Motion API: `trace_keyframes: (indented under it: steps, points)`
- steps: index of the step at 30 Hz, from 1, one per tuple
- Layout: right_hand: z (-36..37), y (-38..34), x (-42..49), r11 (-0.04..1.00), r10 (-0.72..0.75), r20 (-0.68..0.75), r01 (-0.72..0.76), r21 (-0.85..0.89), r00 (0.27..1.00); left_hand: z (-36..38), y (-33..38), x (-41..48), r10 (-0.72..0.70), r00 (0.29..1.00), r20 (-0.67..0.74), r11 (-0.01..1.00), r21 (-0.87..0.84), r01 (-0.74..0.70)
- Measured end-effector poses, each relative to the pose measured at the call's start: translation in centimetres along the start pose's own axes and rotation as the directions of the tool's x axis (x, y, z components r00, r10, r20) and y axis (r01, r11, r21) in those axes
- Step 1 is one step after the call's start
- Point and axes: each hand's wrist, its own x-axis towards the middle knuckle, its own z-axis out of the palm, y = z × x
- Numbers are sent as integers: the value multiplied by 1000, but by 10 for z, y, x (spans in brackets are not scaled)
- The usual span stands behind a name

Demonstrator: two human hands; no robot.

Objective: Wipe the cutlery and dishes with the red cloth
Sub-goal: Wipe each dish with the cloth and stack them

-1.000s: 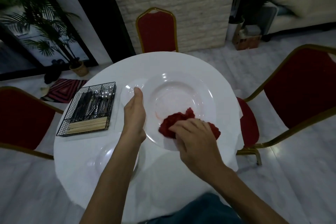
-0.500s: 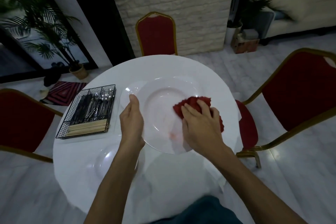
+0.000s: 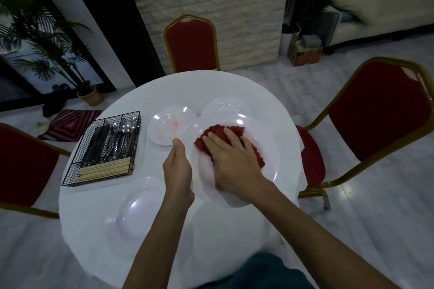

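My left hand (image 3: 178, 166) grips the left rim of a large white plate (image 3: 266, 148), held tilted above the round white table (image 3: 101, 230). My right hand (image 3: 231, 159) lies flat on the red cloth (image 3: 236, 132), pressing it against the plate's face. A smaller white plate (image 3: 168, 124) with orange smears sits just behind my left hand. Another white dish (image 3: 225, 105) is partly hidden behind the held plate. A white plate (image 3: 133, 213) rests near the table's front left. A black wire basket (image 3: 103, 148) holds cutlery and chopsticks at the left.
Red chairs with gold frames stand behind (image 3: 191, 42), to the right (image 3: 375, 115) and to the left (image 3: 23, 166) of the table. A potted palm (image 3: 89, 96) and a patterned mat (image 3: 70, 124) are on the floor at back left.
My right hand has slid the red cloth from the plate's lower middle up across its face. The plate has been lowered or tilted, so the stained plate and another dish behind it now show.
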Motion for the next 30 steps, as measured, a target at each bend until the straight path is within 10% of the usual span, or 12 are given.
trace_keyframes:
  steps: [5, 9, 14, 21, 27, 30]
  points:
    - [1, 23, -9, 973, 135, -429, -38, 227, 893, -12, 0, 4, -14, 999, 30, 999, 44, 12]
    - [-39, 27, -11, 632, 467, -307, -71, 772, 829, -15, -8, 6, -72, 997, 10, 995, 74, 72]
    - [-70, 29, -17, 400, 547, -204, -40, 916, 812, -12, -13, 7, -131, 991, 0, 986, 101, 130]
    - [-85, 15, -21, 736, 344, -593, 183, 652, 728, -4, -17, 6, -166, 986, 2, 981, 106, 165]
    - [0, 11, -39, 919, -60, -161, 118, 376, 985, 3, -12, 12, -148, 988, 32, 988, 50, 146]
    - [14, 13, -44, 902, 73, -353, 89, 421, 933, 3, -6, 12, -152, 987, 47, 988, 37, 151]
